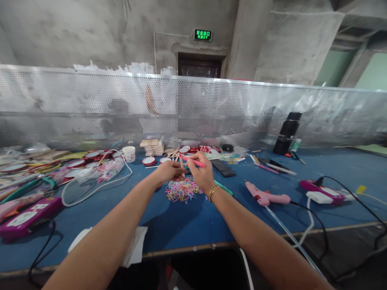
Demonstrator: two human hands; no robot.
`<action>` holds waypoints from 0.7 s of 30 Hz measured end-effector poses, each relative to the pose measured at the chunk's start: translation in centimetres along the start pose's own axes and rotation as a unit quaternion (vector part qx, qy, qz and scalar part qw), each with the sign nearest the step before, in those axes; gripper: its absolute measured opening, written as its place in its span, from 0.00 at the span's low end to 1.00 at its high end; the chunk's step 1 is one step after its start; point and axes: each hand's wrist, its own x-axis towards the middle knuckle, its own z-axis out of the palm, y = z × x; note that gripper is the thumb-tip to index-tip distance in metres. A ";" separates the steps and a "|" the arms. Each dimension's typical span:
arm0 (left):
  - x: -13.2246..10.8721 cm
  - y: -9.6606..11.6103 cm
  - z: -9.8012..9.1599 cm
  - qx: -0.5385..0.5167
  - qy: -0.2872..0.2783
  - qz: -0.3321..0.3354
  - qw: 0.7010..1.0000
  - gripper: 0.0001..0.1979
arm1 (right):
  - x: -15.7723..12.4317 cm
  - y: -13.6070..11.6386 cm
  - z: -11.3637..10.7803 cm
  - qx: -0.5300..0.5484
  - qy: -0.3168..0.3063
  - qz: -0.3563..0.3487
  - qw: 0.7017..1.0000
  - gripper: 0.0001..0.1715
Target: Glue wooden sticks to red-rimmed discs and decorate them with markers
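My left hand (169, 171) is closed on a flat wooden craft stick (182, 162), held upright at the middle of the blue table. My right hand (202, 171), with a gold bracelet at its wrist, grips a pinkish-red pen (196, 162). The pen's tip end meets or overlaps the upper part of the stick; whether it touches, I cannot tell. Just below both hands lies a heap of small multicoloured rubber bands (183, 191). More wooden sticks (171, 153) lie loose behind my left hand, beside bundled wooden pieces (153, 146).
A pink glue gun (267, 197) and a purple power strip (325, 193) with cords lie right. Behind them stands a black bottle (288, 135). On the left are a paper cup (129, 154), another purple power strip (30, 217) and cluttered supplies. A perforated metal panel (211, 108) borders the table's back.
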 end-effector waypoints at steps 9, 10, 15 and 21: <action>-0.2 0.2 0.1 0.001 0.000 -0.005 1.000 0.19 | 0.0 -0.2 0.0 0.015 -0.011 0.004 1.000 0.05; -0.2 0.2 0.1 0.001 -0.001 -0.005 1.000 0.19 | 0.0 -0.2 0.0 0.011 -0.007 0.006 1.000 0.05; -0.1 0.2 0.1 0.003 -0.001 -0.009 1.000 0.18 | 0.0 -0.1 0.0 0.014 0.004 0.002 1.000 0.05; -0.1 0.1 0.2 0.011 -0.002 -0.010 1.000 0.18 | 0.1 0.0 0.0 0.005 0.003 0.001 1.000 0.06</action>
